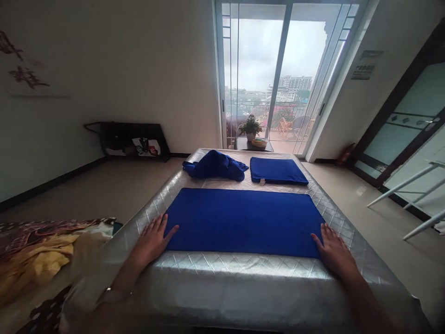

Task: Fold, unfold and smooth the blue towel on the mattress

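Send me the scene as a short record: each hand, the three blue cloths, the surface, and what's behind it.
Left hand: open, palm down, at the left edge of the flat blue cloth, gripping nothing
Right hand: open, palm down, at the same cloth's right edge, gripping nothing
Flat blue cloth: smooth rectangle between the hands
Crumpled blue cloth: heaped, beyond it on the left
Folded blue cloth: neat, beyond it on the right, white tag showing
Surface: silvery quilted cover
Behind: potted plant, glass door
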Demonstrator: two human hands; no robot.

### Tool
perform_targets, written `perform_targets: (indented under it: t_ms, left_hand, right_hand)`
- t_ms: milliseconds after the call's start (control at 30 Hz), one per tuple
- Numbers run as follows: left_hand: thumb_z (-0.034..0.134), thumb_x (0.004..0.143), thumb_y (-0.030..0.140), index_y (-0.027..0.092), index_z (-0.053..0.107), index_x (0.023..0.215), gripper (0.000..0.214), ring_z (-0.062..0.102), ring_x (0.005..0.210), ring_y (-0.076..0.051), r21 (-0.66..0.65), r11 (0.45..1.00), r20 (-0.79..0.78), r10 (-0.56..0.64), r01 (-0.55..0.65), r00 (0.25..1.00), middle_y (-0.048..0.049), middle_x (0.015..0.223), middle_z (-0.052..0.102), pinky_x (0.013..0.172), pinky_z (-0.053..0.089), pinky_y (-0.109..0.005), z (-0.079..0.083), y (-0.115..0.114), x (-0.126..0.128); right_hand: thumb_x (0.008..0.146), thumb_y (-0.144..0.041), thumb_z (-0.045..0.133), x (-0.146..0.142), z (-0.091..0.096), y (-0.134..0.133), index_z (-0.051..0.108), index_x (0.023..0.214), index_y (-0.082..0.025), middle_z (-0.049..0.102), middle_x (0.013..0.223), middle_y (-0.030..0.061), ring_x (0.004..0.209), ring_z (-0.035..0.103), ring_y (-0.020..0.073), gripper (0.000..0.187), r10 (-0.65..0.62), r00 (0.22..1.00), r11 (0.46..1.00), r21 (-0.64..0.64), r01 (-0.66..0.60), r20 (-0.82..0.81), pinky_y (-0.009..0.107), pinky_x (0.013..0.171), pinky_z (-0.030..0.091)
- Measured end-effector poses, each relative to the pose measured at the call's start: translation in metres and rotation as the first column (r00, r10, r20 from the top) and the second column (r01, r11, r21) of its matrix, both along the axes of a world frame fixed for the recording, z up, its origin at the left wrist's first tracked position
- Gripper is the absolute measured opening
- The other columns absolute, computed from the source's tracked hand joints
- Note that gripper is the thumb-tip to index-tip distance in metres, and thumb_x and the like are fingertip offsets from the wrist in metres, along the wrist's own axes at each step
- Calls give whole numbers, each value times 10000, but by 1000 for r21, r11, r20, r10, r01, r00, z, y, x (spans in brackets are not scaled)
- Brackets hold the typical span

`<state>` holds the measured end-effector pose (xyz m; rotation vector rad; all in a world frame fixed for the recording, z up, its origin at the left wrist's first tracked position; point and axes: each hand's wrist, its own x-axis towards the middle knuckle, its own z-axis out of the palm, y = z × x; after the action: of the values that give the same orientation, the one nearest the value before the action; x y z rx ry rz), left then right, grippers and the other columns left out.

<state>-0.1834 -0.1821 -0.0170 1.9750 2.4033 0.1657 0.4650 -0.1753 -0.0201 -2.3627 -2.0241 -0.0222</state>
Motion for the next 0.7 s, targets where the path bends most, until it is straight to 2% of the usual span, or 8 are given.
perform_targets:
  t_ms: [100, 200, 333, 433, 500, 567, 633, 700]
  left_hand:
    - [172, 942, 725, 57, 189, 1609, 944, 213, 1547, -327, 25, 1000, 2, 8, -8, 1000, -165, 1681, 214, 1250, 168, -498, -1, 0, 6]
    - [192, 927, 725, 36, 203, 1601, 964, 230, 1540, -341, 24, 1000, -1, 5, -5, 1000, -172, 1676, 222, 1247, 175, -501, 0, 0, 8]
    - [205, 916, 720, 33, 214, 1598, 968, 221, 1542, -348, 22, 1000, 4, -17, 17, 1000, -178, 1673, 223, 1238, 182, -521, 3, -1, 8]
    - [206, 911, 722, 36, 213, 1599, 971, 210, 1546, -343, 19, 1000, 23, -5, 5, 1000, -172, 1673, 224, 1238, 179, -524, 5, -1, 9]
    - [217, 908, 722, 36, 225, 1597, 972, 218, 1543, -345, 25, 1000, 27, 2, -3, 1000, -172, 1670, 235, 1236, 187, -531, 6, -2, 10]
    - [220, 908, 721, 36, 238, 1594, 969, 227, 1541, -346, 43, 999, 24, -3, 2, 1000, -174, 1668, 240, 1232, 197, -536, 6, -2, 11]
    - [209, 910, 722, 41, 239, 1595, 966, 232, 1540, -339, 54, 999, 20, -7, 5, 1000, -169, 1671, 236, 1233, 196, -531, 5, -1, 12]
    - [206, 910, 727, 42, 233, 1596, 970, 241, 1537, -338, 49, 999, 15, -5, 4, 1000, -171, 1669, 243, 1235, 194, -523, 3, -1, 11]
  right_hand:
    - [978, -517, 187, -2, 8, 0, 232, 1593, -12, 221, 1672, 157, 1545, 202, 267, 797, -47, 999, 999, -26, 47, 0, 461, 1245, 207]
    - [994, -466, 186, -23, 26, 3, 284, 1582, -24, 247, 1661, 159, 1539, 223, 276, 742, -74, 997, 997, -9, 74, 35, 482, 1237, 219]
    - [1030, -424, 184, -101, 58, 9, 264, 1588, -17, 225, 1661, 163, 1549, 177, 277, 695, 122, 992, 992, 23, -122, -3, 468, 1248, 179]
    - [1053, -483, 141, -180, 71, 16, 246, 1606, -77, 204, 1669, 124, 1555, 152, 232, 694, 340, 930, 939, 6, -343, -141, 438, 1257, 159]
    - [1052, -544, 143, -224, 72, 21, 229, 1611, -88, 182, 1675, 114, 1559, 123, 217, 727, 426, 878, 899, -4, -437, -217, 418, 1261, 141]
    - [1049, -570, 147, -253, 66, 25, 215, 1614, -86, 166, 1678, 118, 1561, 107, 217, 746, 449, 858, 884, -14, -467, -252, 417, 1266, 109]
    - [1047, -575, 156, -264, 58, 28, 194, 1616, -79, 146, 1681, 128, 1562, 92, 224, 755, 429, 867, 893, -23, -449, -255, 432, 1268, 80]
    - [1046, -575, 162, -261, 49, 29, 180, 1617, -74, 130, 1683, 133, 1563, 82, 224, 759, 407, 880, 904, -30, -426, -246, 438, 1268, 69]
